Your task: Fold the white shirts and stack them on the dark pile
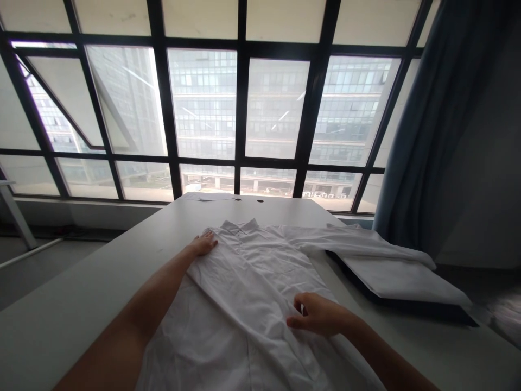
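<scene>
- Your right hand [317, 314] is nearest you, fingers curled, pinching a fold of the one wrinkled white cotton shirt [248, 304].
- The shirt lies flat on the pale grey table [81, 288], long axis running away from you, collar far.
- Your left hand [202, 244] presses its shoulder, fingers together.
- One sleeve drapes over a black tray [407, 304] on the right; bare tabletop lies left.

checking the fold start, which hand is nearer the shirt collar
Left. The left hand lies flat on the white shirt just left of the collar; the right hand pinches fabric lower down, nearer the person.
</scene>
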`<action>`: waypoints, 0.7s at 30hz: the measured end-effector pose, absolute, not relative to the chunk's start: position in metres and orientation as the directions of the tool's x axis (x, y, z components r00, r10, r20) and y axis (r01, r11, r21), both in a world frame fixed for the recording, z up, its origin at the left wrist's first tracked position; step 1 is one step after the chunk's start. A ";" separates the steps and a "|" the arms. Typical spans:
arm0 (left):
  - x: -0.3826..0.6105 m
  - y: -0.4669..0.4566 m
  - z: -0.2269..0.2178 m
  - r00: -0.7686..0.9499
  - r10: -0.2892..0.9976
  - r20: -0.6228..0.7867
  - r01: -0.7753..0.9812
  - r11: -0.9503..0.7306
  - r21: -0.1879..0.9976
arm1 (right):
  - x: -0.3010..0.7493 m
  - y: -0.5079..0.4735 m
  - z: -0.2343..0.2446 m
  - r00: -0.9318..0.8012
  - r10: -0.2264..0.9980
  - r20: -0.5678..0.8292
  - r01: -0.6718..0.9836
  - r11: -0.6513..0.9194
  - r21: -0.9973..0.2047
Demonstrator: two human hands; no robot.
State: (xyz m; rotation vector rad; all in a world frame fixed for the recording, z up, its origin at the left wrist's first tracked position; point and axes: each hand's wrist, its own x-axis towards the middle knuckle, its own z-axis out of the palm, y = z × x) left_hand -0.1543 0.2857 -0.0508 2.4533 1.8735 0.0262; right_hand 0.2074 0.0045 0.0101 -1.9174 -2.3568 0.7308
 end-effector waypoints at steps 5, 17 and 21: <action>-0.155 0.297 -0.051 0.246 0.969 -0.021 0.968 -0.244 0.057 | 0.206 0.003 0.013 -0.201 0.931 -0.305 0.923 0.076 -0.377; -0.134 0.276 -0.036 0.314 0.949 -0.015 0.949 -0.314 -0.016 | 0.194 0.002 0.014 -0.307 0.950 0.055 0.806 0.290 -0.516; -0.122 0.235 -0.045 0.442 0.895 -0.056 0.896 -0.444 -0.015 | 0.169 -0.003 0.005 -0.439 0.885 0.154 0.741 0.454 -0.496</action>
